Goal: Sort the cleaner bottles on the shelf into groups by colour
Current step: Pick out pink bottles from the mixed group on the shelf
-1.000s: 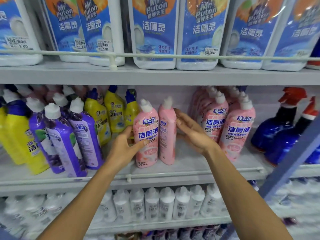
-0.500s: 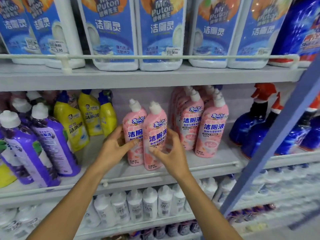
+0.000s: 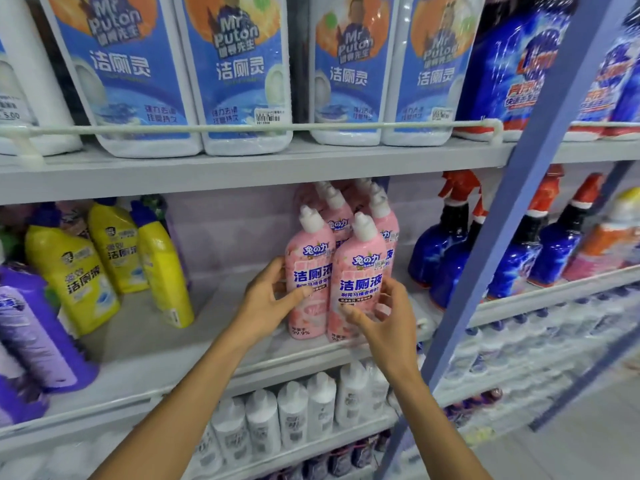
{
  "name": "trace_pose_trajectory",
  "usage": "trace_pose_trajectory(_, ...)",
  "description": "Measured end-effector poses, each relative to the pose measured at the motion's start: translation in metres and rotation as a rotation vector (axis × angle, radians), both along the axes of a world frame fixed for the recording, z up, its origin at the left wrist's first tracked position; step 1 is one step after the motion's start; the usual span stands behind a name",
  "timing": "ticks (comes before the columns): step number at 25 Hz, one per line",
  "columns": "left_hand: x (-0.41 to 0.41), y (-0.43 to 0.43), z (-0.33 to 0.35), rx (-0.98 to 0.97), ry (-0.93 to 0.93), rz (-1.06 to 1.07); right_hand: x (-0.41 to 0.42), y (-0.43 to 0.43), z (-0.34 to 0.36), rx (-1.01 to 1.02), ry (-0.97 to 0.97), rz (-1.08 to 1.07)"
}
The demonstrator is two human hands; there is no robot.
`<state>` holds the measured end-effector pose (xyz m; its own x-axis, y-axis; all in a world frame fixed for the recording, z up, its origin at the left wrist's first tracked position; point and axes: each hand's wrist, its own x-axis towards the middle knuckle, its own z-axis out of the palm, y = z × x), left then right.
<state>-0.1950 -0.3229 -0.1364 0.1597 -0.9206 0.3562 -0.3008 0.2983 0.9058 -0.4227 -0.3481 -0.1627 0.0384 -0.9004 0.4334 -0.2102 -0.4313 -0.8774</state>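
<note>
Since both front bottles stand upright, long axis vertical, what matters for us is how they sit relative to the pink group [image 3: 341, 216] behind them.

We have the left hand [image 3: 266, 299] wrapped round the left pink bottle [image 3: 310, 271] at mid-body, thumb across the label, fingers round its left side. We have the right hand [image 3: 384, 320] on the lower front of the right pink bottle [image 3: 360, 271], thumb and curled fingers either side of it. It reads as a light grip, not a flat push.

Both bottles stand on the middle shelf [image 3: 156, 355] near its front edge, touching side by side, the right one a bit nearer to us. The pink group is directly behind, on the far side. Touching or just apart, we can't tell, as the front pair hides the gap.

Each hand is on its own bottle, so no reach is needed. Our guess is that the next move is a short push to the far side to close the pair into the group.

Bare shelf runs left up to the yellow bottles [image 3: 72, 271], with purple bottles [image 3: 27, 334] at the left edge, nearer us. Blue spray bottles [image 3: 436, 251] stand to the right, near the pink ones but apart.

Risk as we see it: the bottles are tall and narrow and the right grip is low, so that one could tip against the rear row.
</note>
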Motion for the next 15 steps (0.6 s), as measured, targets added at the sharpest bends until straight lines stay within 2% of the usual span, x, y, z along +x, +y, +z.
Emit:
trace_pose_trajectory(3, -0.018, -0.009, -0.002, 0.018, 0.005, 0.013, -0.023, -0.009, 0.003, -0.011, 0.021, -0.063)
trace_pose_trajectory(10, -0.039, -0.014, -0.012, 0.034, -0.084, 0.108, -0.05, -0.024, 0.004, -0.036, 0.109, -0.046)
trace_pose_trajectory(15, -0.046, -0.019, -0.012, 0.034, -0.131, 0.201, -0.038, -0.016, 0.005, -0.044, 0.127, -0.105)
